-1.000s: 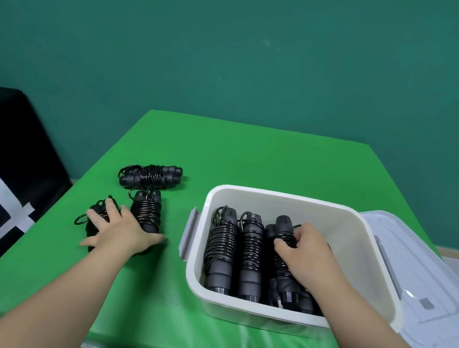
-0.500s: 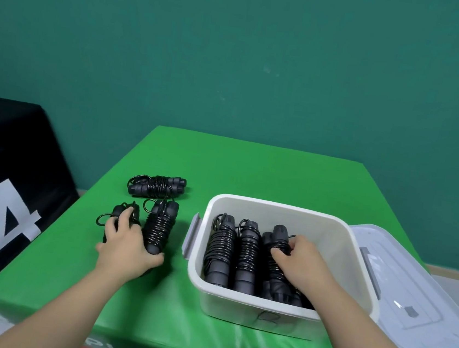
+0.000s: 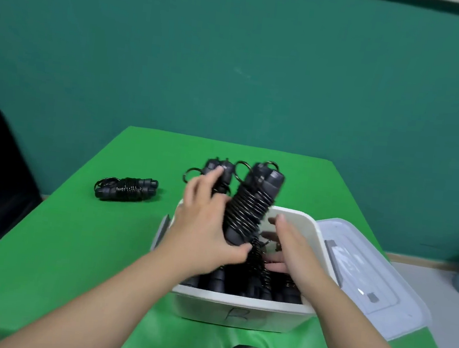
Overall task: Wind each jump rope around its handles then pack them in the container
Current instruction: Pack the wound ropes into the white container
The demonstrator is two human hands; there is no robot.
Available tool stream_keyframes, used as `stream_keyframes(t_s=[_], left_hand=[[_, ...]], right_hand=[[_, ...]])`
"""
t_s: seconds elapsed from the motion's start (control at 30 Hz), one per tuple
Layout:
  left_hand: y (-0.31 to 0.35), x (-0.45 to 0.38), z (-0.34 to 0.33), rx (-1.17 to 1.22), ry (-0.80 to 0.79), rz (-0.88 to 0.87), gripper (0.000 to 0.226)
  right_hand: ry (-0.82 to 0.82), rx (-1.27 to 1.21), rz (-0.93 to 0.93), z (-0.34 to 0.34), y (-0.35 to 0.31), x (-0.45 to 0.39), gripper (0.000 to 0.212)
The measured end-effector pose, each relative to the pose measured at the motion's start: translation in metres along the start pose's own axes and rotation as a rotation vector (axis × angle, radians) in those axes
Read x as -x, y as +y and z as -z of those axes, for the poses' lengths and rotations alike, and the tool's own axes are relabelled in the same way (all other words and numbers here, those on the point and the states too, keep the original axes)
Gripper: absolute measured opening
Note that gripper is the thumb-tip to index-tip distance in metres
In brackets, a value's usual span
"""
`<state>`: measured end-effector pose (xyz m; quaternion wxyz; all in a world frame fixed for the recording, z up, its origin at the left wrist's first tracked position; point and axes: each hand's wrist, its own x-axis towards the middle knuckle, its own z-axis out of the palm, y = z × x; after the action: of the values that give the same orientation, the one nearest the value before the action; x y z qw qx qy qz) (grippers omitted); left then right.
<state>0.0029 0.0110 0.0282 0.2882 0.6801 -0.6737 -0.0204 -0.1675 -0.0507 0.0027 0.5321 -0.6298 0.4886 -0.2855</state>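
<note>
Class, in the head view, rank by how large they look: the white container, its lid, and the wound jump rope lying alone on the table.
1. white container
2. lid, though partly cut off behind the container, so this gap is unsure
3. wound jump rope, clearly smallest, though it lies farther from the camera

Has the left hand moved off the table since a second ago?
Yes. The left hand lifted two wound ropes rightward, over the white container.
</note>
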Motion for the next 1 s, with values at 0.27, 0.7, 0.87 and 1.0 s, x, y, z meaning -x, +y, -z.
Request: stream_keyframes(t_s=[0.27, 0.7, 0.87, 1.0], left_hand=[[0.024, -0.003, -0.044, 0.059, -0.17, -0.025, 0.076], [0.007, -0.007, -0.052, -0.136, -0.207, -0.047, 0.05], [0.006, -0.007, -0.055, 0.025, -0.116, -0.017, 0.037], [-0.001, -0.005, -0.053, 0.15, -0.09, -0.003, 0.037]], right_hand=[[-0.123, -0.307, 0.092, 0.009, 0.003, 0.012, 0.043], [0.305, 0.224, -0.115, 0.032, 0.002, -0.004, 0.042], [0.25, 0.468, -0.266, 0.023, 0.01, -0.004, 0.057], [0.234, 0.617, -0.333, 0.015, 0.013, -0.009, 0.052]])
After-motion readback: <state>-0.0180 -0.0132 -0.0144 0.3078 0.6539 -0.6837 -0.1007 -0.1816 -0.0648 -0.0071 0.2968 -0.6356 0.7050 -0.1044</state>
